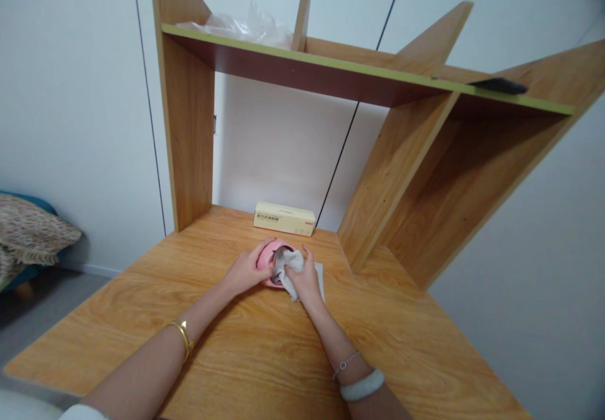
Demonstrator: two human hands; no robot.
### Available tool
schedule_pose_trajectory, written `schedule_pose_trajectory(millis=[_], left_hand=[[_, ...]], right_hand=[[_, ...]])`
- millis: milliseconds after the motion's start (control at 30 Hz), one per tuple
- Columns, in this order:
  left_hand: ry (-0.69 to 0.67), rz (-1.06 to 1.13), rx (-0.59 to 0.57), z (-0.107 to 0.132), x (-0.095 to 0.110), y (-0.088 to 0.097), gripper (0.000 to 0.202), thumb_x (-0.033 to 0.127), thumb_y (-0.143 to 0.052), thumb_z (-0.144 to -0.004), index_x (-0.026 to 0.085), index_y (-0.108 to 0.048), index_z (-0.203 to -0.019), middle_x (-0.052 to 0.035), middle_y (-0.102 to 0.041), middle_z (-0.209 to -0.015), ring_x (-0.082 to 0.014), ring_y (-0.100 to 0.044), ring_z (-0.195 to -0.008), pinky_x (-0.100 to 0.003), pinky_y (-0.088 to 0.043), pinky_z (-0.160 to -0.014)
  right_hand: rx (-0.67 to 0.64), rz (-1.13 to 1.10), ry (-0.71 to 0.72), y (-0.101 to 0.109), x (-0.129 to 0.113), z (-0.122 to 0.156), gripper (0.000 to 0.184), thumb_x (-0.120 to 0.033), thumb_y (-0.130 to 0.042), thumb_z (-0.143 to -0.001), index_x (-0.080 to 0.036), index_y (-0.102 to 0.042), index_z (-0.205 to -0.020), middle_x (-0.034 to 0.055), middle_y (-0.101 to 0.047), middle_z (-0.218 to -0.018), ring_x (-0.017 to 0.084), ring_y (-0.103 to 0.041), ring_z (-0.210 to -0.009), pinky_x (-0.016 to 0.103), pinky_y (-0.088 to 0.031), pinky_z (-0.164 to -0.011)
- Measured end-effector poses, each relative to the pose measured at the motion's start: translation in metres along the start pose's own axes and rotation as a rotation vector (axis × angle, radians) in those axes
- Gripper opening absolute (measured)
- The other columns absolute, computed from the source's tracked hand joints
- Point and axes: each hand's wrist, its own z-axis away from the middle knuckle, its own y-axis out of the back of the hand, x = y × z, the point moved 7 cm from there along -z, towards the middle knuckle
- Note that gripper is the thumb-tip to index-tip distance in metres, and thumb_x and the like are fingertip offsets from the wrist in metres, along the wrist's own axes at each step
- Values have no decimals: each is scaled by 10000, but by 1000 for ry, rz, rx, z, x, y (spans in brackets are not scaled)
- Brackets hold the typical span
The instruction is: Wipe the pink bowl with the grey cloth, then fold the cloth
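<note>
A pink bowl [266, 257] sits tilted on the wooden desk [265, 344], its opening turned toward me. My left hand [244, 270] grips its left rim, fingers curled round the edge. My right hand [303, 276] presses a white cloth [287, 262] into the bowl, fingers closed on the cloth. Part of the cloth trails out onto the desk under my right hand. The inside of the bowl is mostly hidden by the cloth.
A long cream box [284, 219] with a red stripe lies behind the bowl by the wall. A wooden shelf [359, 70] spans above, holding crumpled clear plastic [246, 26] and a dark flat object [498, 85]. A bed or couch [28, 234] stands at far left.
</note>
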Motion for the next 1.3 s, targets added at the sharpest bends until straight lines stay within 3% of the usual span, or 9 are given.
schedule_pose_trajectory(millis=[267,467,667,867,1033,1300], left_hand=[[17,-3,-11,0,0,-2,595,325,-501,-730,236,-368,-1303,-37,-580,-1174,-220,-583,-979,-323,-447,-855],[-31,22,-10,0,-1,0,576,292,-490,-737,232,-371,-1297,-28,-563,-1200,-207,-569,-1009,-316,-433,-883],[-64,18,-39,2,1,-1,610,263,-520,-709,241,-376,-1302,-23,-585,-1172,-196,-590,-962,-297,-449,-856],[-55,59,-24,4,4,-2,579,405,-469,-787,237,-330,-1324,-44,-516,-1258,-213,-518,-1096,-331,-390,-945],[-20,120,48,4,-6,-2,751,506,-523,-743,157,-249,-1349,-127,-399,-1344,-246,-421,-1194,-364,-335,-997],[-39,259,-69,6,-9,-14,903,453,-622,-688,162,-129,-1386,-134,-391,-1342,-232,-435,-1180,-361,-347,-993]], right_hand=[[81,259,105,16,-20,0,571,-303,-499,-756,-192,-337,-1293,56,-661,-832,223,-622,-746,280,-430,-607],[55,417,115,16,-28,0,629,-342,-507,-758,-148,-288,-1316,115,-652,-938,245,-611,-856,293,-421,-665],[-74,376,-47,5,-12,-1,630,-351,-494,-768,-146,-282,-1325,116,-643,-997,239,-616,-881,282,-429,-666],[-89,325,5,2,-10,0,565,-279,-436,-806,-143,-296,-1337,118,-626,-1070,223,-587,-975,276,-425,-759],[-89,372,-31,4,-8,1,581,-284,-395,-825,-133,-242,-1365,116,-627,-1064,218,-586,-979,280,-422,-777],[-45,353,4,5,-7,0,569,-283,-400,-814,-139,-276,-1350,107,-649,-992,228,-610,-909,289,-436,-719]])
